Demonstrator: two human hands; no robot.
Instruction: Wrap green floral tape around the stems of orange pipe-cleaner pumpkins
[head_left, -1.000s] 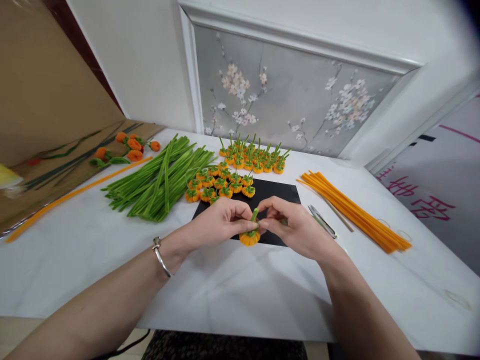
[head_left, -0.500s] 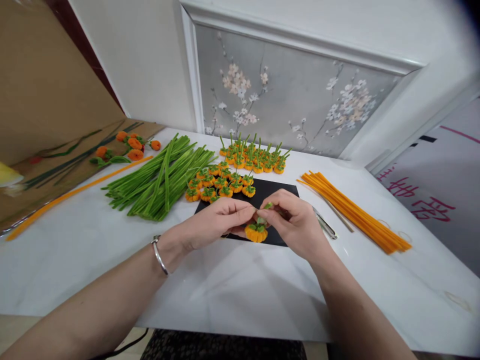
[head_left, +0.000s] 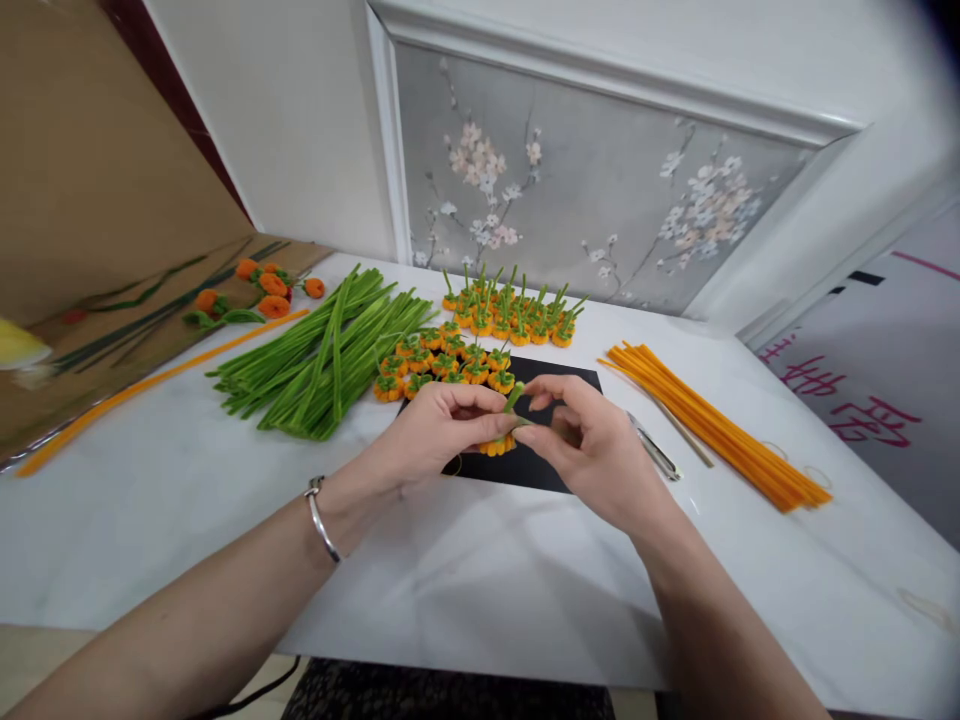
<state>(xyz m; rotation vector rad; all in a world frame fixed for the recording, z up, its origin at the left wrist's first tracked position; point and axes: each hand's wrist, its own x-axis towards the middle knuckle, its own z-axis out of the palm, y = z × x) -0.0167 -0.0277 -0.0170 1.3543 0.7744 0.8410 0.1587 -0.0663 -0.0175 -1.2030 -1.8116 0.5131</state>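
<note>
My left hand [head_left: 450, 430] pinches a small orange pipe-cleaner pumpkin [head_left: 496, 447] between thumb and fingers, partly covering it. Its green stem [head_left: 514, 396] sticks up past the fingertips. On the other side of the stem is my right hand [head_left: 581, 435], index finger raised and thumb tip meeting the left thumb; what lies at that thumb tip is too small to tell. Both hands are above a black mat [head_left: 544, 476]. Just behind them sit several finished pumpkins [head_left: 439, 362] with green tops.
Green pipe cleaners [head_left: 322, 360] lie piled at left, orange ones [head_left: 720, 425] bundled at right. A metal tool [head_left: 654, 447] lies by the mat. More pumpkins with upright stems [head_left: 517, 315] stand near the wall. Orange flowers [head_left: 274, 290] lie back left, near one long orange strip [head_left: 161, 392].
The pumpkin has moved up and slightly left, now more covered by my left fingers. My right index finger has lifted off the green stem, which now stands more upright.
</note>
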